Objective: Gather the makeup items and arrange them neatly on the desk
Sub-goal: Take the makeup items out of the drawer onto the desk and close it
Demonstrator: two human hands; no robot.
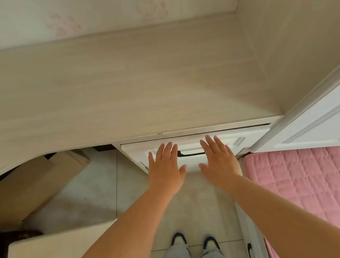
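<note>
No makeup items were visible anywhere: the desk top point(111, 82) showed only bare light woodgrain, running from the floral wallpaper point(64, 22) at the back to the curved front edge on the left. My guess was that the items sat inside the drawer point(253, 131) or somewhere out of frame, which would explain why both hands were down at the drawer front rather than on the desk

Left hand point(167, 168) and right hand point(218, 160) were both flat, fingers straight and slightly spread, palms down, holding nothing. They sat on either side of the dark drawer handle point(191, 152), near each other but not touching, thumbs pointing inward toward one another. Fingertips reached up toward the drawer's top edge just under the desk lip. Couldn't tell whether the palms were actually pressing the white panel or hovering just above it

Neither hand was hooked on the handle, so this looked more like a push or a start pose than a pull. Drawer appeared closed or nearly so; a thin dark gap showed along its top

Both forearms were extended straight forward and down, roughly parallel, converging a little toward the drawer. Person stood square to it, shoes point(194, 240) on the tiled floor point(106, 185). Pink quilted mattress point(323, 192) lay right beside the right forearm, cardboard boxes point(37, 179) under the desk to the left
</note>
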